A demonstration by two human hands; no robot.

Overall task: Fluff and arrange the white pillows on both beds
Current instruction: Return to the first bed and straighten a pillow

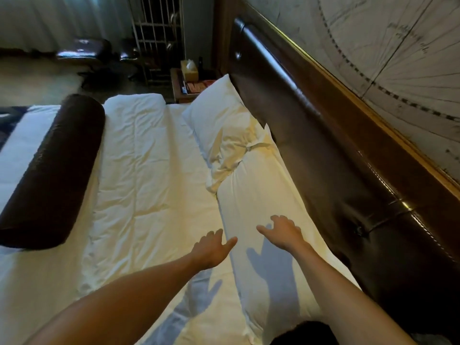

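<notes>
Two white pillows lie end to end along the dark headboard [311, 135]. The near pillow [256, 195] stretches toward me; the far pillow [219, 113] lies beyond it, and creased fabric bunches where they meet. My left hand [211, 247] hovers with fingers spread at the near pillow's left edge, over the white sheet [149, 158]. Over the same pillow my right hand [281, 230] is spread, holding nothing. Both hands cast shadows on the pillow below them.
A dark brown bolster [52, 168] lies across the bed at the left. Beyond the bed's far end stands a bedside table [179, 88] with a tissue box [189, 69]. A dark chair [84, 51] and a barred window [156, 28] are further back.
</notes>
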